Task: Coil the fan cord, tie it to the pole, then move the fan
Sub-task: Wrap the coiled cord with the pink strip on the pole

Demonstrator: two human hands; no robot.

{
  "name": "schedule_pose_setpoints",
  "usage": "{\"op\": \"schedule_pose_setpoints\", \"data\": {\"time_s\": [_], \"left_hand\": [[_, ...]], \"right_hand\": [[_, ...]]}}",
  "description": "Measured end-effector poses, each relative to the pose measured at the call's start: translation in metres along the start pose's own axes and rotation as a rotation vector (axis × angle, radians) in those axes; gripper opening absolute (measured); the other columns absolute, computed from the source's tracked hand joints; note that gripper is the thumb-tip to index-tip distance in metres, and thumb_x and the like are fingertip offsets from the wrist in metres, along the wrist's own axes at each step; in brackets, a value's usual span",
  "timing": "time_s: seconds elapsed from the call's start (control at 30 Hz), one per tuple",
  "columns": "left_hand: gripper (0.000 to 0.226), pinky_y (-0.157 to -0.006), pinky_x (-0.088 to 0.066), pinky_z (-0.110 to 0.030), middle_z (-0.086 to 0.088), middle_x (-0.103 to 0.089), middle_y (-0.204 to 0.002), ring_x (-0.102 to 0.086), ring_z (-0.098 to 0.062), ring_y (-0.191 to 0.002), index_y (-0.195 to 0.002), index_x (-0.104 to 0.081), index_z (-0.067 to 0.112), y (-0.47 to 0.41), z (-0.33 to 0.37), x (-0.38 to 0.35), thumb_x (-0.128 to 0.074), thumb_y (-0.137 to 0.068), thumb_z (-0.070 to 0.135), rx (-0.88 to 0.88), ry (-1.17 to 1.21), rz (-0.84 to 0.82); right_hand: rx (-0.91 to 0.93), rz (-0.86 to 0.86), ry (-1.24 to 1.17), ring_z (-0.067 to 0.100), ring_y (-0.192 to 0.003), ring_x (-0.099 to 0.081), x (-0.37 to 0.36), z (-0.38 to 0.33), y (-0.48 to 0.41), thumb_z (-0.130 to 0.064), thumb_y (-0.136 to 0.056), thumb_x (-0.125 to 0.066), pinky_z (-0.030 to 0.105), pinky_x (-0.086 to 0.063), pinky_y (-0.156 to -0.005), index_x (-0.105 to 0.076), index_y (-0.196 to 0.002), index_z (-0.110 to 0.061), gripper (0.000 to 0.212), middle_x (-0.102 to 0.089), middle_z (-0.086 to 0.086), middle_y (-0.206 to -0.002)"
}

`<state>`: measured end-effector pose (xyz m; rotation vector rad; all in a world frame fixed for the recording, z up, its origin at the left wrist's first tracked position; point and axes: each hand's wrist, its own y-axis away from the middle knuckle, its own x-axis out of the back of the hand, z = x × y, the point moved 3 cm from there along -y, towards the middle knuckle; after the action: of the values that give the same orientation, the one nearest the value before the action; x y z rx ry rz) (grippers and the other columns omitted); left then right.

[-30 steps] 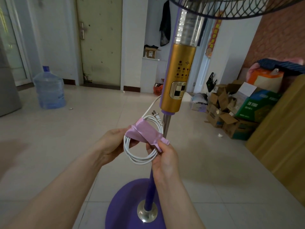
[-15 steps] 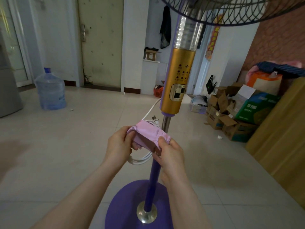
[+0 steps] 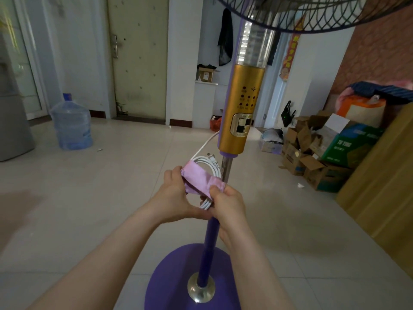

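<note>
A standing fan rises in front of me: purple round base (image 3: 176, 278), purple pole (image 3: 210, 242), gold control column (image 3: 242, 108), dark grille (image 3: 312, 12) at the top. The white cord (image 3: 209, 162) is coiled just left of the pole's chrome section, its plug sticking up by the column's foot. A pink cloth strip (image 3: 200, 179) wraps across the coil. My left hand (image 3: 176, 193) pinches the strip's left end and the coil. My right hand (image 3: 230, 202) grips the strip's right end beside the pole.
A blue water jug (image 3: 71, 124) stands on the tiled floor at left by a grey cabinet. Open cardboard boxes (image 3: 312, 162) and bundles pile up at right beside a wooden panel (image 3: 384, 186). A doorway and white pillar lie behind the fan.
Both hands have closed together and carried the coil and pink strip right, up against the pole. The strip is now drawn tighter across the coil, which looks more squeezed.
</note>
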<state>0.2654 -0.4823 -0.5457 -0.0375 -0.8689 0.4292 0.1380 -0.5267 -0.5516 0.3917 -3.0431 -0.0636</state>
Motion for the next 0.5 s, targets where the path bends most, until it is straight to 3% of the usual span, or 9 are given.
{"op": "schedule_pose_setpoints", "data": {"time_s": [0.1,0.3,0.4,0.5], "left_hand": [[0.132,-0.094,-0.046,-0.035,-0.001,-0.031,-0.126,-0.038,-0.019,-0.114,-0.139,-0.022,0.017,-0.008,-0.001,-0.003,-0.083,-0.031,0.063,0.052,-0.147,0.075],[0.106,-0.082,-0.034,-0.026,-0.008,-0.041,-0.127,-0.041,-0.023,-0.109,-0.136,-0.031,0.009,-0.012,-0.003,-0.016,-0.083,-0.050,0.043,0.010,-0.203,0.284],[0.097,-0.078,-0.037,-0.027,-0.010,-0.046,-0.123,-0.046,-0.024,-0.104,-0.133,-0.035,0.008,-0.010,-0.006,-0.013,-0.084,-0.053,0.035,-0.010,-0.180,0.397],[0.095,-0.076,-0.046,-0.026,-0.011,-0.048,-0.122,-0.052,-0.023,-0.099,-0.132,-0.039,0.009,-0.013,-0.012,-0.003,-0.088,-0.051,0.024,0.034,-0.103,0.435]], "right_hand": [[0.036,-0.032,0.048,0.027,-0.094,-0.067,-0.004,-0.003,0.000,-0.030,-0.092,-0.053,0.048,-0.057,-0.086,-0.067,-0.099,-0.024,0.017,-0.070,0.008,-0.101],[0.053,-0.183,0.007,0.021,-0.095,-0.066,-0.006,-0.001,0.002,-0.026,-0.095,-0.054,0.041,-0.055,-0.090,-0.068,-0.112,-0.023,0.022,-0.071,0.005,-0.099],[0.098,-0.157,-0.034,0.017,-0.096,-0.066,-0.004,-0.001,0.006,-0.027,-0.095,-0.056,0.031,-0.054,-0.085,-0.068,-0.096,-0.032,0.013,-0.071,-0.003,-0.097],[0.122,-0.065,-0.048,0.015,-0.086,-0.065,0.010,-0.002,0.009,-0.029,-0.094,-0.057,0.031,-0.051,-0.076,-0.068,-0.082,-0.029,0.016,-0.068,-0.005,-0.084]]}}
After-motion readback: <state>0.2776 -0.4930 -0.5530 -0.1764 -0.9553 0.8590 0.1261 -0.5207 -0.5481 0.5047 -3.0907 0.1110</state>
